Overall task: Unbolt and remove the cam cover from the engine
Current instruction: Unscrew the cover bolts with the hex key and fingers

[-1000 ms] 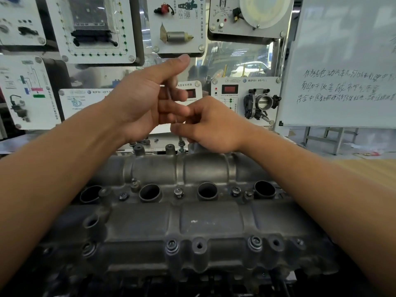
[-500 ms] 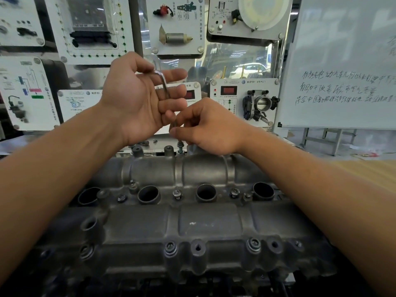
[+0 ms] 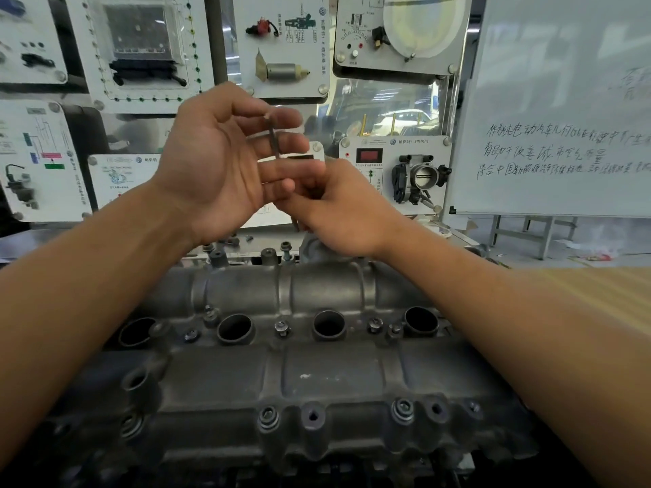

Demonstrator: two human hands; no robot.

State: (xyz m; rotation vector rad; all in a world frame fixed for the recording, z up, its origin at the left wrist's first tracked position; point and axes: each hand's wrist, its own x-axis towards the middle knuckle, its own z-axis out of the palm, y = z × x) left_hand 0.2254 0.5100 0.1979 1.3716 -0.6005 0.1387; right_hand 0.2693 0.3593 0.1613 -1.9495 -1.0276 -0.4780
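1. Cam cover (image 3: 334, 375): grey cast cover, bottom-centre of view, on the engine, below both forearms. Four round plug wells (image 3: 329, 324) run across its middle. Near-edge bolts (image 3: 403, 408) are seated.
2. Far-edge bolt (image 3: 286, 251): stands raised out of its boss at the cover's far edge.
3. Hex key (image 3: 273, 142): thin dark rod, near upright w/ slight tilt. Lower end shows just above & right of the far-edge bolt; contact can't be told.
4. L hand (image 3: 218, 163): fingers straight & spread, palm toward camera, key lying across them. 0.5 s ago these fingers were curled round the key's bend; they have since opened out.
5. R hand (image 3: 338, 209): fingers curled, pinching the key's lower shank, same grip as 0.5 s ago.
6. Both hands sit higher above the cover than in the prior frame.
7. Surface: loose bolts (image 3: 232, 239) lie on the pale bench behind the cover; a wood-grain top (image 3: 581, 294) lies at right.
8. Room: whiteboard (image 3: 563, 100) w/ handwriting at right. Training panels (image 3: 141, 47) cover the back wall; one carries a throttle body (image 3: 421, 176).
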